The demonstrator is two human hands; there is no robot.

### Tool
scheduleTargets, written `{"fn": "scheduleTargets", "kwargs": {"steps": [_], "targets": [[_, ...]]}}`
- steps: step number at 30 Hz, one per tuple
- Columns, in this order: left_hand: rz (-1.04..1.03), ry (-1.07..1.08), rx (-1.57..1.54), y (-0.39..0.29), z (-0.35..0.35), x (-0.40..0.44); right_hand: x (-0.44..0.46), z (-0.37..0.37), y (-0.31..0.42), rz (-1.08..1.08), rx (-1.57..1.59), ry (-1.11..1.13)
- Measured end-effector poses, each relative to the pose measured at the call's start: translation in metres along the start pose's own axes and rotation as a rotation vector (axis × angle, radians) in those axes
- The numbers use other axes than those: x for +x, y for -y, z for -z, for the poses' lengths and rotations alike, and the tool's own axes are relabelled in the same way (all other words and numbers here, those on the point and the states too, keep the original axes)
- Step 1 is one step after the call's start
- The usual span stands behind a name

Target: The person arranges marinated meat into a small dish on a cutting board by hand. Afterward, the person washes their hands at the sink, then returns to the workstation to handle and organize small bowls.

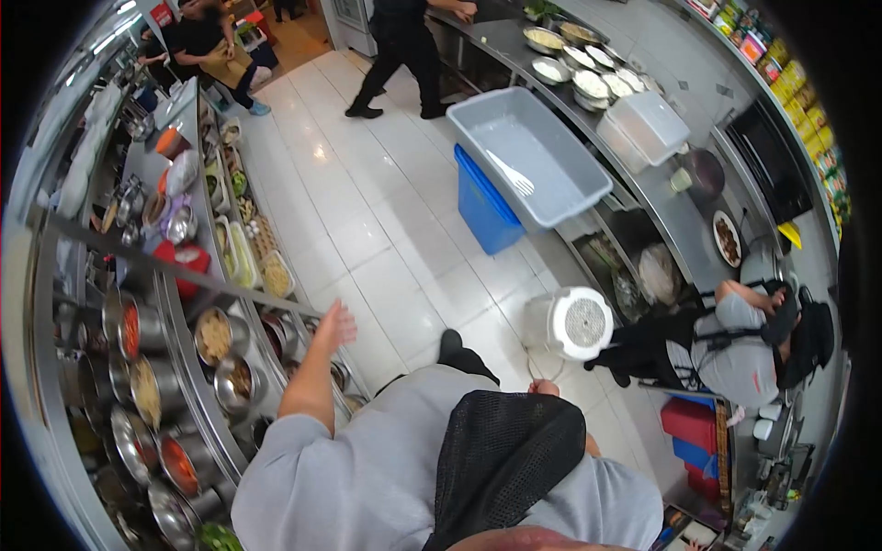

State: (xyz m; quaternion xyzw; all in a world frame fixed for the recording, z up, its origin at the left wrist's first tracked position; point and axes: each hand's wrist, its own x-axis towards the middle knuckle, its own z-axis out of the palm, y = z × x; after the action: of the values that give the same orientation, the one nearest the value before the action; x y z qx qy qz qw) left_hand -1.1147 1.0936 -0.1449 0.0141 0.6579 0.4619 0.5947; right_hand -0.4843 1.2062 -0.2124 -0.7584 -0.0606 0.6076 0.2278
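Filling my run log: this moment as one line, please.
left hand: open, empty | right hand: partly hidden, near white perforated-top object | grey tub: holds white slotted utensil

Floor unit (581, 323) before right hand (544, 388); utensil (511, 172) in tub (565, 165); dish (718, 235) on counter (665, 208), right

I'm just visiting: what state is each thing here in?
Left hand: open, empty
Right hand: partly hidden, grip unclear
White machine: standing on the floor, power unclear
Grey tub: open, holding a white fork
Blue bin: partly hidden by the tub
Metal bowls on the right counter: filled
Plate: loaded with brown food
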Motion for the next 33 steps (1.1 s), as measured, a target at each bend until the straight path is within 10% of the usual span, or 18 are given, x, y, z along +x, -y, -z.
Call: {"fn": "scheduleTargets", "kwargs": {"steps": [8,13,19,26,33], "targets": [[0.167,-0.253,-0.261,0.035,0.080,0.000,0.012,-0.359,0.277,0.277,-0.160,0.752],[0.175,-0.278,-0.537,-0.002,0.100,0.063,-0.070,-0.533,0.382,0.337,-0.094,0.702],[0.121,-0.049,-0.534,-0.170,0.171,0.254,-0.112,-0.635,0.448,0.277,0.061,0.738],[-0.191,-0.205,-0.124,-0.529,0.124,0.388,-0.095,-0.684,0.515,0.235,0.400,0.670],[-0.357,0.308,-0.711,-0.708,-0.006,0.410,-0.023,-0.772,0.618,0.235,0.562,0.768]]}}
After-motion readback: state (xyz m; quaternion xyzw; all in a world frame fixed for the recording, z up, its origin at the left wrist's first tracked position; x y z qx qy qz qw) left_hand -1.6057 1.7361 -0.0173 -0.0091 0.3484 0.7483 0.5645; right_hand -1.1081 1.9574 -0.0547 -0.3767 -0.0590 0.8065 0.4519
